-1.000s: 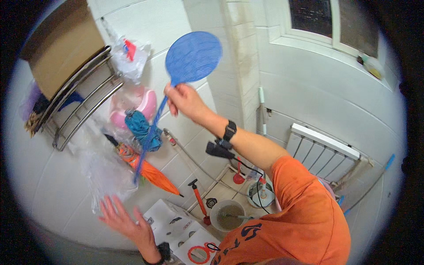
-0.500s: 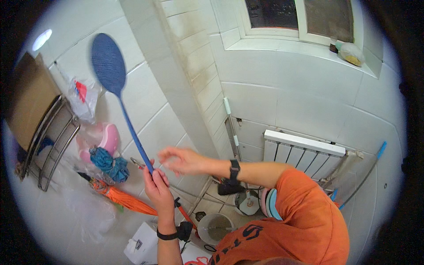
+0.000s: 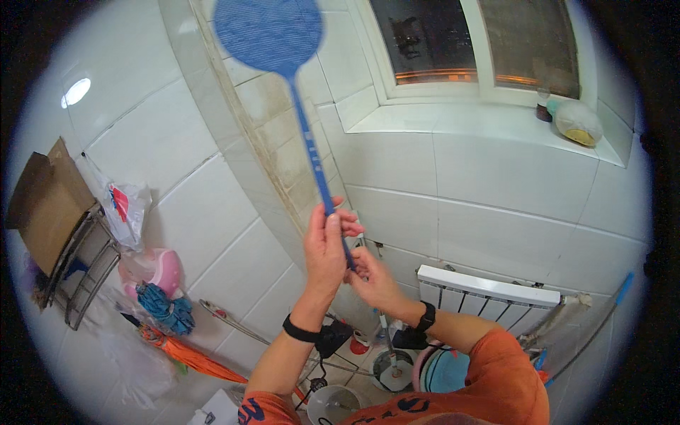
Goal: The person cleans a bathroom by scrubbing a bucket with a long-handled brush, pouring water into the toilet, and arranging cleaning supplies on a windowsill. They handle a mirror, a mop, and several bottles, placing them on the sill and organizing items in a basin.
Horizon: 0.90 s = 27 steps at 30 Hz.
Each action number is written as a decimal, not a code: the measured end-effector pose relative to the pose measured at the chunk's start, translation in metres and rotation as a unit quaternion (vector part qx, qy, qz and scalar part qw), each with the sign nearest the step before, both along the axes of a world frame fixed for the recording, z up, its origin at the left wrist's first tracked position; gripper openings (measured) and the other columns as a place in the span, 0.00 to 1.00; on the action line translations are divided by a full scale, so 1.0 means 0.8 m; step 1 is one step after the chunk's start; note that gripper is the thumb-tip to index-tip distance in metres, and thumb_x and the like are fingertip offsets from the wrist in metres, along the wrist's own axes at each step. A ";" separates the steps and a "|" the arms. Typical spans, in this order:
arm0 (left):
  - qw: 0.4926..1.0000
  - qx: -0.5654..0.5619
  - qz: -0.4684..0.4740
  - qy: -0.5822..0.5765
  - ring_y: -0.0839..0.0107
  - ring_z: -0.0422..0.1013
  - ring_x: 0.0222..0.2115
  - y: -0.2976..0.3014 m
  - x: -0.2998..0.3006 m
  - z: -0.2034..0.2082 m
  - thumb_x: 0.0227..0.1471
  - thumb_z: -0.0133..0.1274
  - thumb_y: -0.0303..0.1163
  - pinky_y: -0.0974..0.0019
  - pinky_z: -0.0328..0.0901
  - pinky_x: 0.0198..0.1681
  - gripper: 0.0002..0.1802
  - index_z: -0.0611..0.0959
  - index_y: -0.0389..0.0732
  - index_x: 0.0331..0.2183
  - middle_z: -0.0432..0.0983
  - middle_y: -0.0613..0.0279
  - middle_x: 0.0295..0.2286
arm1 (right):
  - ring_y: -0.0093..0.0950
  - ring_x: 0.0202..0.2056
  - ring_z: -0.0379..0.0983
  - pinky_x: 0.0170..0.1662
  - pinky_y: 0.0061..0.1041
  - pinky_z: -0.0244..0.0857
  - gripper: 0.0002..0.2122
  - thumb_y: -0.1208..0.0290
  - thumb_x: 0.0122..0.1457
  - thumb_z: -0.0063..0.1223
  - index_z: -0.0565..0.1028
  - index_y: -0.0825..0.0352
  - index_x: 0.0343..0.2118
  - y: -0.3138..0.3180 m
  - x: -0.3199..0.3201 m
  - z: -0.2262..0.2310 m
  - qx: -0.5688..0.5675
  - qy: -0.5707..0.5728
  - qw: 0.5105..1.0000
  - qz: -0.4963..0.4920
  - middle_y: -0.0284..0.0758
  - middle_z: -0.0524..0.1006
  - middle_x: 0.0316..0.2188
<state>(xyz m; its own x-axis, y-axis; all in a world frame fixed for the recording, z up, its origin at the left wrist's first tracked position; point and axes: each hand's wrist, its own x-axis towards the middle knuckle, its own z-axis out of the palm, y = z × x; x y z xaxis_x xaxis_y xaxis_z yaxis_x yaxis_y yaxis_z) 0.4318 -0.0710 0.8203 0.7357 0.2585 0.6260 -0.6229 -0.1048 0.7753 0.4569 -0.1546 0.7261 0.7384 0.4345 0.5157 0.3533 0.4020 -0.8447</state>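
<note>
A blue fly swatter (image 3: 309,138) stands nearly upright in front of me, its broad round mesh head at the top of the view. My left hand (image 3: 327,244) is wrapped round the middle of its handle, with some fingers loosely extended past it. Lower down, my right hand (image 3: 372,278) grips the handle's bottom end between thumb and fingers. Behind the swatter head are the tiled wall corner and part of the window frame (image 3: 425,92).
On the left wall hang a metal rack (image 3: 83,273) with cardboard (image 3: 53,205), a pink basin (image 3: 161,273), a blue folded cloth bundle (image 3: 166,309) and an orange umbrella (image 3: 195,358). A white radiator (image 3: 489,287) is at the right. Buckets (image 3: 333,405) and basins (image 3: 446,370) stand below.
The swatter has swung from the left toward the middle and become more upright. My right hand, free before, has taken hold of the handle's end. The view has shifted too.
</note>
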 end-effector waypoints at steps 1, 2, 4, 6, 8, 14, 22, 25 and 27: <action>1.000 0.009 -0.024 0.010 0.73 0.73 0.31 -0.002 0.007 0.001 0.63 0.37 0.32 0.71 0.69 0.37 0.16 0.69 0.33 0.49 0.73 0.59 0.33 | 0.21 0.26 0.72 0.29 0.22 0.66 0.12 0.73 0.55 0.57 0.70 0.68 0.41 -0.005 0.005 0.002 -0.011 -0.062 0.995 -0.072 0.34 0.77 0.28; 0.999 0.017 -0.048 0.014 0.72 0.74 0.33 -0.003 0.011 0.001 0.64 0.37 0.31 0.71 0.69 0.38 0.16 0.69 0.33 0.48 0.73 0.58 0.34 | 0.22 0.25 0.72 0.29 0.22 0.66 0.12 0.73 0.55 0.58 0.70 0.68 0.40 -0.009 0.007 0.004 -0.018 -0.095 0.990 -0.104 0.35 0.78 0.28; 0.997 0.025 -0.070 0.015 0.67 0.75 0.39 -0.001 0.012 -0.004 0.63 0.38 0.33 0.68 0.69 0.42 0.16 0.70 0.32 0.47 0.75 0.53 0.38 | 0.23 0.24 0.71 0.29 0.22 0.65 0.12 0.73 0.54 0.58 0.71 0.68 0.40 -0.014 0.006 0.008 -0.064 -0.131 0.975 -0.165 0.36 0.78 0.28; 0.996 0.013 -0.090 0.021 0.65 0.75 0.40 0.005 0.008 -0.011 0.63 0.38 0.34 0.67 0.68 0.44 0.17 0.70 0.32 0.47 0.75 0.50 0.39 | 0.22 0.22 0.69 0.26 0.22 0.62 0.12 0.72 0.54 0.58 0.71 0.67 0.40 -0.015 -0.004 0.011 -0.047 -0.175 0.961 -0.209 0.33 0.77 0.26; 0.993 0.009 -0.115 0.026 0.63 0.73 0.44 0.017 -0.005 -0.019 0.63 0.38 0.33 0.65 0.66 0.48 0.16 0.71 0.32 0.46 0.75 0.48 0.41 | 0.17 0.23 0.66 0.26 0.20 0.59 0.12 0.73 0.54 0.57 0.72 0.68 0.40 -0.013 -0.020 0.014 -0.108 -0.165 0.955 -0.223 0.29 0.75 0.25; 0.979 -0.016 -0.185 0.084 0.62 0.71 0.47 0.054 -0.037 -0.033 0.62 0.38 0.32 0.64 0.64 0.51 0.16 0.71 0.32 0.46 0.75 0.48 0.42 | 0.35 0.18 0.68 0.22 0.32 0.60 0.12 0.69 0.53 0.56 0.69 0.67 0.37 0.008 -0.073 0.014 -0.178 -0.185 0.935 -0.245 0.38 0.72 0.19; 0.968 0.010 -0.210 0.139 0.63 0.70 0.48 0.070 -0.041 -0.032 0.61 0.42 0.33 0.64 0.64 0.51 0.18 0.71 0.33 0.49 0.74 0.50 0.45 | 0.45 0.23 0.72 0.26 0.41 0.62 0.13 0.65 0.55 0.54 0.66 0.67 0.35 0.007 -0.067 0.013 -0.265 -0.183 0.913 -0.250 0.45 0.73 0.20; 0.988 0.081 -0.099 0.084 0.64 0.69 0.49 0.082 -0.029 -0.031 0.59 0.46 0.34 0.65 0.64 0.50 0.20 0.71 0.34 0.50 0.73 0.51 0.46 | 0.48 0.25 0.73 0.29 0.44 0.64 0.14 0.61 0.55 0.53 0.66 0.67 0.36 -0.009 -0.026 0.028 -0.290 -0.220 0.888 -0.283 0.46 0.75 0.21; 0.989 0.139 -0.007 0.053 0.59 0.70 0.48 0.101 -0.014 -0.021 0.56 0.50 0.36 0.62 0.63 0.50 0.24 0.71 0.34 0.52 0.72 0.48 0.47 | 0.37 0.27 0.75 0.31 0.33 0.67 0.14 0.62 0.57 0.53 0.70 0.67 0.39 -0.024 0.021 0.058 -0.310 -0.238 0.870 -0.300 0.42 0.76 0.25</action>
